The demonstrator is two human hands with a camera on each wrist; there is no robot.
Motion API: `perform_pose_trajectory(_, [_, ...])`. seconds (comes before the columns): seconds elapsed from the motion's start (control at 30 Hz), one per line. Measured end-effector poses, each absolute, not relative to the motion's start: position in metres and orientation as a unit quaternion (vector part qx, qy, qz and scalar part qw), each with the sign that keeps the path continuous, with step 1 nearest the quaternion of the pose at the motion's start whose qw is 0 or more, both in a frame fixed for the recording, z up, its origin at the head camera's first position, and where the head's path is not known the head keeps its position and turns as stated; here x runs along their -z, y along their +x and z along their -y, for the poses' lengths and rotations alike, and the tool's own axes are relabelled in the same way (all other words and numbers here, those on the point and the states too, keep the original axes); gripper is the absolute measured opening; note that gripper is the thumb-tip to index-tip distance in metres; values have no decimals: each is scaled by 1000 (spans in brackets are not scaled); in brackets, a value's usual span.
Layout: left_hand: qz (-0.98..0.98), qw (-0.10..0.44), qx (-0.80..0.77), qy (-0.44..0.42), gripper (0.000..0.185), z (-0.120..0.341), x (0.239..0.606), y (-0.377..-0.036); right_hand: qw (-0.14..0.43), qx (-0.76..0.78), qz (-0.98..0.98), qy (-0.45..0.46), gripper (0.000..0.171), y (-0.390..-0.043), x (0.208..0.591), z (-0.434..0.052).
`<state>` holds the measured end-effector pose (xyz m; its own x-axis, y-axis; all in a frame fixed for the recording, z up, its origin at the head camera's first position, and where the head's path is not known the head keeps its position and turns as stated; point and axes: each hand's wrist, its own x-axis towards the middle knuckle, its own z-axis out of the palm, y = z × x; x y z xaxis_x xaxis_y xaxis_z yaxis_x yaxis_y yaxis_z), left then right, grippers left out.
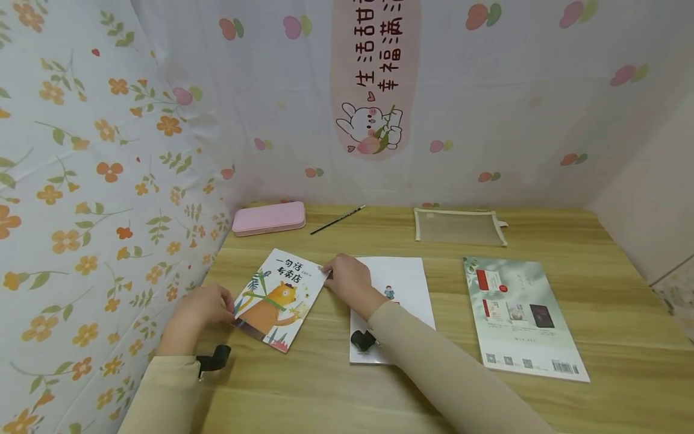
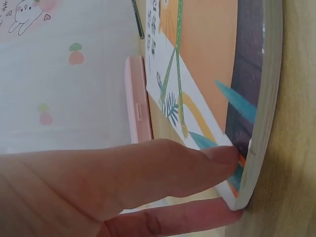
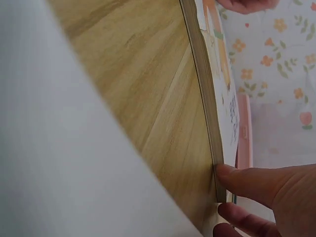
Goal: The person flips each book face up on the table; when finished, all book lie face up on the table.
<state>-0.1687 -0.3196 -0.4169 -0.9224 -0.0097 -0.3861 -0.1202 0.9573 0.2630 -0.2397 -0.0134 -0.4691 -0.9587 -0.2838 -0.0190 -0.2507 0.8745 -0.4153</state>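
A picture book [image 1: 273, 298] with an orange bear on its cover lies at an angle, face up, at the left of the table. My left hand [image 1: 203, 310] pinches its lower left corner; in the left wrist view the thumb [image 2: 217, 160] presses on the cover and a finger sits at the corner's edge. At the opposite, upper right corner, my right hand [image 1: 349, 280] holds the book, thumb [image 3: 234, 177] against the edge and fingers curled round the corner. Under my right forearm is a white booklet [image 1: 403, 277] with a small printed figure, partly hidden.
A pink pencil case [image 1: 269, 218] and a dark pencil [image 1: 337, 220] lie along the back of the wooden table [image 1: 303, 392]. A mesh zip pouch [image 1: 459, 228] is at the back right. A pale green magazine [image 1: 523, 319] lies at the right. Patterned curtains stand behind and left.
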Motion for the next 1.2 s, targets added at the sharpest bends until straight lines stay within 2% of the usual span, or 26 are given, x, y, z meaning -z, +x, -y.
perform_pose_trajectory(0.53, [-957,230,-180,1,17,309,415,-152,68,225,-948,-214,47,-250,473,19])
perform_pose_trajectory(0.87, [-945,256,-201,34,18,308,413,-152,88,197,-925,-311,56,-251,476,7])
perform_pose_trajectory(0.97, [-954,238,-182,27,16,304,409,-154,85,230,-916,-318,56,-246,474,-4])
perform_pose_trajectory(1.07, [-968,188,-166,30,15,294,407,-158,81,252,-913,-311,56,-242,470,-17])
perform_pose_trajectory(1.2, [-976,118,-171,59,33,274,413,-170,72,256,-918,-294,55,-237,467,-40])
